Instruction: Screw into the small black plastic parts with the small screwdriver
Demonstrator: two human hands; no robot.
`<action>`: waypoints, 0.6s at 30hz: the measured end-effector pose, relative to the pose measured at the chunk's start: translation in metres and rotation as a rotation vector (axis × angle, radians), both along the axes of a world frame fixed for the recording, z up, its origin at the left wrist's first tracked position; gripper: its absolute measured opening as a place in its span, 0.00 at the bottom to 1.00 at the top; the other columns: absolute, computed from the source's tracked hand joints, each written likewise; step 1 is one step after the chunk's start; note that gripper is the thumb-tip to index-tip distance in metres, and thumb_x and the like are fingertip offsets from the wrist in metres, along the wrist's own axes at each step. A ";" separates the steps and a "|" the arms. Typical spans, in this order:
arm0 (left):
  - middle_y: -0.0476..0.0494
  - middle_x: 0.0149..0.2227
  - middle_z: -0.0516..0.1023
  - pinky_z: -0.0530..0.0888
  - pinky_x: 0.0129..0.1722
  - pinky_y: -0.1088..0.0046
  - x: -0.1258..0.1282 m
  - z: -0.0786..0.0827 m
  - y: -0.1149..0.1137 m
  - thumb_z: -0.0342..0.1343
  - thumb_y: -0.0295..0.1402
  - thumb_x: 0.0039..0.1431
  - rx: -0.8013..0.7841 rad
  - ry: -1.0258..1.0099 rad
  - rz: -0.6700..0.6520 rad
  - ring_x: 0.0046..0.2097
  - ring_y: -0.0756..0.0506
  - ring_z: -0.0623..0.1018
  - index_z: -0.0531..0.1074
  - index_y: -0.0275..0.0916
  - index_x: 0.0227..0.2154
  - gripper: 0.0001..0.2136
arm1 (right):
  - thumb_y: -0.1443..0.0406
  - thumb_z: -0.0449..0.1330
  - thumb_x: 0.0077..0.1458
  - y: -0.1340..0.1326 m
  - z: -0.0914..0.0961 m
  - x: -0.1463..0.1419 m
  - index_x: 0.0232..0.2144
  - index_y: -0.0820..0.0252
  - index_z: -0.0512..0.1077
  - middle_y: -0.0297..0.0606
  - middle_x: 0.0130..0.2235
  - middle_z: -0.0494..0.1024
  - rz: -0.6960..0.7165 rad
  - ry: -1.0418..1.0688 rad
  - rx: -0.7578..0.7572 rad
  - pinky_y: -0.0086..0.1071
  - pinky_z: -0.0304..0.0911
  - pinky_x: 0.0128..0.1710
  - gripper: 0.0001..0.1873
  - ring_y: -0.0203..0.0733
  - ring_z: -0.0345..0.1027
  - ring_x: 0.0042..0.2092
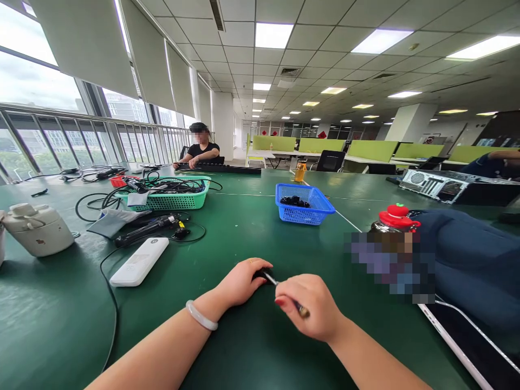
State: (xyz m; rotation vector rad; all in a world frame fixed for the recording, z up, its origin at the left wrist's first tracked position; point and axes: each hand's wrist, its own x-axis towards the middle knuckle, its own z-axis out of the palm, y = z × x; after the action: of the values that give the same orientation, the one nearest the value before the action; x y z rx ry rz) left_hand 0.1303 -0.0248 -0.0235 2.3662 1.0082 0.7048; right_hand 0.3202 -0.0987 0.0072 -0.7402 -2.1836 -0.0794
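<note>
My left hand [242, 280] rests on the green table [252, 227], its fingers curled over a small black object [264, 273] that is mostly hidden. A pale bangle sits on that wrist. My right hand [314, 311] is closed around a thin tool with a metal shaft [271, 280] and a brownish handle end. The tool's tip touches the black object under my left fingers. Both hands meet near the table's front middle.
A blue basket [304, 203] with dark small parts stands beyond my hands. A green basket [174, 196] of cables, a white power bank [139, 261], a black tool and a white kettle [38, 227] lie at left. A red-capped jar [396, 216] and dark blue cloth are at right. A person sits at the far end.
</note>
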 end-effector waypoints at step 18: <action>0.49 0.47 0.79 0.69 0.53 0.69 -0.002 0.000 0.000 0.56 0.28 0.54 -0.010 0.004 0.047 0.49 0.45 0.75 0.74 0.43 0.45 0.15 | 0.68 0.48 0.58 0.002 -0.007 -0.003 0.19 0.59 0.64 0.32 0.19 0.61 -0.044 -0.217 0.237 0.31 0.43 0.24 0.15 0.35 0.50 0.21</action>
State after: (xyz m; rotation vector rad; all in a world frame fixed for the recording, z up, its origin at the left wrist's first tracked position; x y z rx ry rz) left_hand 0.1286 -0.0250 -0.0235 2.3431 1.0695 0.7115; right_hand 0.3172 -0.0971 -0.0001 -0.6693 -2.3094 -0.4525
